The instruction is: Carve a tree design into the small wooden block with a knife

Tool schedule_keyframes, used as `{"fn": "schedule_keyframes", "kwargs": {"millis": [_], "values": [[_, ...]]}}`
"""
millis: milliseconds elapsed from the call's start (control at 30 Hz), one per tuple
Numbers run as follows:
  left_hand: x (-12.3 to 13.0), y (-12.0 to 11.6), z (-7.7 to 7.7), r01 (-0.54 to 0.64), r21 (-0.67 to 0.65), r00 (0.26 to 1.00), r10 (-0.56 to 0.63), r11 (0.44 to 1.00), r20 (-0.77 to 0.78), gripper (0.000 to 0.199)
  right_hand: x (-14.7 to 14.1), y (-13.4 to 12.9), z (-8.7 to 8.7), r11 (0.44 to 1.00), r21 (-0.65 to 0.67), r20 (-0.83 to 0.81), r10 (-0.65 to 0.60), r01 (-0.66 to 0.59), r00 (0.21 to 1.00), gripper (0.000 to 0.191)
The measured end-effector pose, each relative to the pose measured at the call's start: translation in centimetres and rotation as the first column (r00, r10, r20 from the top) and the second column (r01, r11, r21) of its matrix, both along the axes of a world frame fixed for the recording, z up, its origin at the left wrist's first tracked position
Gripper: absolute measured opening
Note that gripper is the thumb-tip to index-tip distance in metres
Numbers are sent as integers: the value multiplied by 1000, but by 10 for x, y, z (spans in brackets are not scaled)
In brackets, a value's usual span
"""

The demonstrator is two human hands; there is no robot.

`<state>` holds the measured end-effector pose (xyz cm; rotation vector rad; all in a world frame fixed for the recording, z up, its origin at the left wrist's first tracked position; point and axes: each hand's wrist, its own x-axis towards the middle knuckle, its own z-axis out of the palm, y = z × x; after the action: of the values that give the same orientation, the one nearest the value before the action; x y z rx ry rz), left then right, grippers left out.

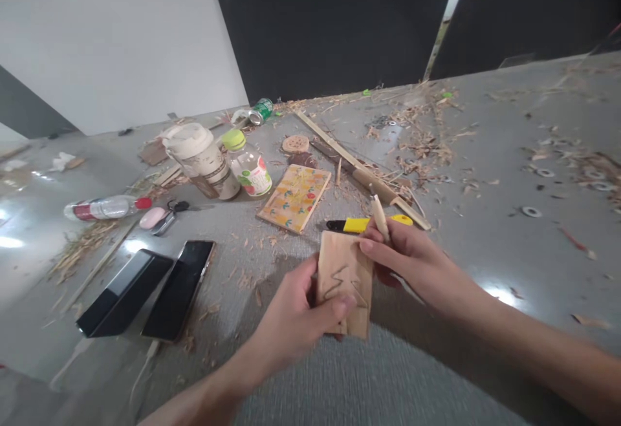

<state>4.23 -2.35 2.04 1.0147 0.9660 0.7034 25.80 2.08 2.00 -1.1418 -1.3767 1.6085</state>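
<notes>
Pale rectangular wooden board (pixel 345 284): between the two hands, smooth grain, dark angular lines on its face. Left hand (pixel 306 306) grasps it, thumb flat on the lower face, fingers curled at the edge and behind. Right hand (pixel 412 255): thumb touching the upper right corner, fingers curled around a slim pale-handled tool (pixel 381 220), metallic tip up. Yellow-and-black plastic-handled implement (pixel 356 225) just beyond the board.

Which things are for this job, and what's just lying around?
For the job:
pale rectangular wooden board, held by left hand
slim pale pen-shaped tool, held by right hand

Probably just lying around:
flat black phone
clear plastic red-capped bottle
green metal can
</notes>
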Motion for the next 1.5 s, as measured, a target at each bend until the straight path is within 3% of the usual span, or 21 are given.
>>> {"fn": "schedule_keyframes", "kwargs": {"millis": [100, 200, 333, 433, 567, 667, 767, 833, 900, 1000, 1100, 1300, 1500], "values": [[-5, 2, 0, -44, 73, 999, 45, 996, -16, 47, 1, -1, -1, 999, 4, -5, 48, -48, 999, 52], [-9, 1, -1, -70, 237, 992, 92, 969, -85, 44, 1, -2, 1, 998, 22, -37, 65, -65, 997, 47], [-13, -4, -2, -2, 489, 923, 190, 872, -335, 33, -1, -6, 5, 993, 62, -71, 103, -99, 992, 45], [-14, -6, -2, 52, 598, 871, 256, 800, -419, 30, -2, -7, 9, 990, 69, -86, 126, -121, 988, 48], [-14, -7, -2, 73, 625, 859, 270, 777, -436, 30, -3, -9, 10, 988, 95, -78, 128, -120, 989, 48], [-13, -8, -4, 45, 566, 885, 230, 823, -404, 35, -4, -9, 9, 993, 78, -45, 89, -85, 995, 47], [-10, -7, -4, -48, 451, 946, 185, 891, -265, 66, -6, -9, 8, 999, 42, 15, 8, -8, 1000, 52], [-8, -5, -4, -85, 434, 965, 183, 897, -190, 97, -6, -9, 8, 999, 17, 40, -34, 34, 999, 54], [-9, -3, -5, -61, 458, 972, 156, 887, -173, 115, -7, -10, 8, 998, -13, 41, -61, 61, 997, 56], [-12, -2, -8, 29, 481, 975, 81, 877, -207, 126, -8, -10, 6, 994, -63, 11, -86, 86, 996, 58], [-15, -3, -14, 85, 537, 961, 74, 839, -267, 135, -9, -11, 3, 992, -86, -23, -94, 92, 995, 58], [-17, -1, -19, 112, 745, 943, 167, 658, -289, 132, -10, -13, 3, 995, -63, -22, -78, 77, 997, 58], [-18, 2, -23, 164, 795, 945, 138, 585, -296, 136, -9, -12, 5, 996, -73, -11, -57, 56, 998, 59]]}}
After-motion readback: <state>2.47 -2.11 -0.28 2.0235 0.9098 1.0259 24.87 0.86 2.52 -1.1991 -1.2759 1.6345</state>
